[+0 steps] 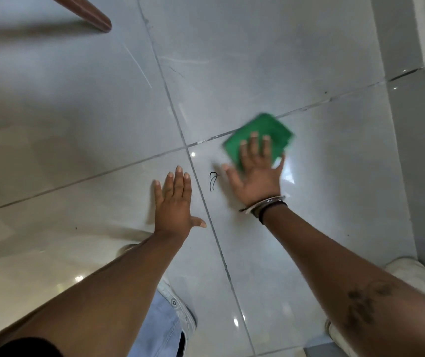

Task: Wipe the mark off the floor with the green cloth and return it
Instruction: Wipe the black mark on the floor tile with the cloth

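A green cloth (262,130) lies flat on the glossy grey tiled floor, blurred by motion. My right hand (257,176) presses down on its near part with fingers spread. A thin black squiggle mark (213,180) sits on the tile just left of my right thumb, uncovered by the cloth. My left hand (174,204) rests flat on the floor to the left of the mark, fingers apart and holding nothing. A grout line runs between my left hand and the mark.
A brown wooden furniture leg (95,19) stands at the top left. A grey wall base (409,124) runs along the right side. My white shoes (409,275) and my knee in blue jeans (159,323) are at the bottom.
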`<state>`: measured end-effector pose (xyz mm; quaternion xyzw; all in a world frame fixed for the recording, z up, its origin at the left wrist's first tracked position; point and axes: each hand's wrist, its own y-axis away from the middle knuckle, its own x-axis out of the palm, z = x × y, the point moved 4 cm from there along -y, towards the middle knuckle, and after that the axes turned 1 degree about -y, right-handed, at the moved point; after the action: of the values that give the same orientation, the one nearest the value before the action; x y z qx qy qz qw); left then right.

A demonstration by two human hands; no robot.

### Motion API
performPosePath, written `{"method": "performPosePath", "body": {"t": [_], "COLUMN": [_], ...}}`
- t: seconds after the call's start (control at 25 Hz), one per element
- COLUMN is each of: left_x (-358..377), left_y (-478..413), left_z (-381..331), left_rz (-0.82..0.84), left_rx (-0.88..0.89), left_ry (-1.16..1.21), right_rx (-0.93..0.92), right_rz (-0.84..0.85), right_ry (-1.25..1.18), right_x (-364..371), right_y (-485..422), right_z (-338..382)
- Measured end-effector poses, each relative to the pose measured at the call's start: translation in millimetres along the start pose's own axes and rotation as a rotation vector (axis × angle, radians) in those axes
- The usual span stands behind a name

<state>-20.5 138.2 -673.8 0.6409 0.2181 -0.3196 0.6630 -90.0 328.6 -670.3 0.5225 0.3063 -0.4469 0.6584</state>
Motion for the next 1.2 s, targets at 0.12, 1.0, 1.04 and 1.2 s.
{"method": "performPosePath", "body": {"t": [0.12,1.0,1.04,1.2], "left_x": [0,-5,-7,-1], "left_y": [-1,2,2,3], "left_z": [1,-1,-2,0], "left_rz": [-0.02,-0.011,0.0,-0.006], "left_rx": [0.01,0.016,0.007,0.012], "left_ry": [0.033,0.027,0.015,-0.023], "right_rx": [-0.818,-0.415,-0.616,-0.639], "right_rz": [0.262,0.088,0.167,0.107], "right_ry": [0.253,0.149,0.217,0.349], "right_x": [22,18,23,-2], "right_y": [44,49,78,102], "right_z": [7,-20,-26,-122]}}
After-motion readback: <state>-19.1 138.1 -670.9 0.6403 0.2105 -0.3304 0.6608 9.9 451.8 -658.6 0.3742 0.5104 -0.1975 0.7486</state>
